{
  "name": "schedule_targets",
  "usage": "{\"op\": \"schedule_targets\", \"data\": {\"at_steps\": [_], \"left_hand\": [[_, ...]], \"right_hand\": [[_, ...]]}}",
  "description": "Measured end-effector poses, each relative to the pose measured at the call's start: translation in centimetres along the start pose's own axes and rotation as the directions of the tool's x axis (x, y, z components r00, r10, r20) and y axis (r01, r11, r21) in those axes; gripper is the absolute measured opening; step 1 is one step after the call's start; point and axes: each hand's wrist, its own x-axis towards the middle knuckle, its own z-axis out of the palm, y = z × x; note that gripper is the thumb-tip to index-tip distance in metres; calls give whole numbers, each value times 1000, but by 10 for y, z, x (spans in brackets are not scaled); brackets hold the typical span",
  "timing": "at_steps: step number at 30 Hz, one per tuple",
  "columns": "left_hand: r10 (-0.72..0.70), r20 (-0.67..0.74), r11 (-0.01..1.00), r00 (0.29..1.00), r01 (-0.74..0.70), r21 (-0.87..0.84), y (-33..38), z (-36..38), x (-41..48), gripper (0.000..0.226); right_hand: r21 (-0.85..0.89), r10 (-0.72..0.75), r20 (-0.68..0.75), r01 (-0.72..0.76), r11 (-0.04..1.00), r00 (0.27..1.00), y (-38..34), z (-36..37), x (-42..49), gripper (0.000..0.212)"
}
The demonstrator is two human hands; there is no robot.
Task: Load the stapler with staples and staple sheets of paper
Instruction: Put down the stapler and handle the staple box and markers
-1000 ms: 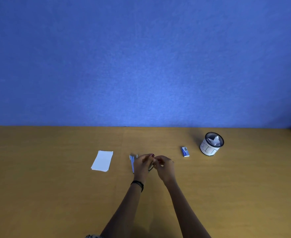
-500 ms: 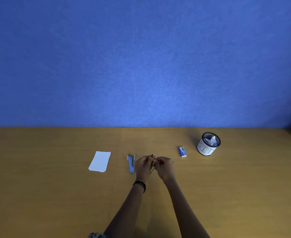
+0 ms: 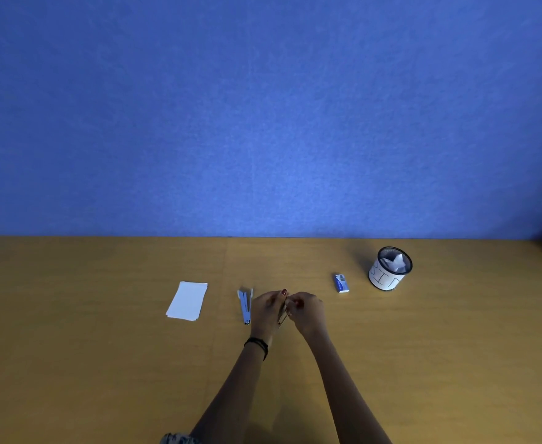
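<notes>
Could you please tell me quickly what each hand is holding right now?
Left hand: pinching a thin strip, likely staples.
Right hand: fingers curled, pinching the same strip's far end.

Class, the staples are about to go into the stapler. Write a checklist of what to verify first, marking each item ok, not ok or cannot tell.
1. Stapler lies opened out on the table: ok.
2. Staple strip is pinched between left hand and right hand: ok.
3. Stapler sits close beside the left hand, with nothing between them: ok.
4. Stapler's channel is empty: cannot tell, too small to see.
5. Strip is turned the right way up: cannot tell.
6. Paper stack lies flat to the left, apart from the stapler: ok.
</notes>
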Motion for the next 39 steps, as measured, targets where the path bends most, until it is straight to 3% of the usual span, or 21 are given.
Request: {"op": "schedule_targets", "data": {"at_steps": [8,29,36,39], "left_hand": [[17,22,998,1000,-18,52,3,-3,6,25],[-45,-18,992,999,47,121,-13,10,11,33],[-63,-12,995,998,64,76,-14,11,11,33],[-156,-81,984,984,148,-99,-7,0,19,32]], "right_hand": [[-19,-49,-24,48,999,999,-4,3,-2,16],[27,32,-40,-31,999,999,11,8,-1,21],[38,38,-30,-37,999,999,15,7,0,21],[146,92,-49,-84,986,995,23,6,-3,16]]}}
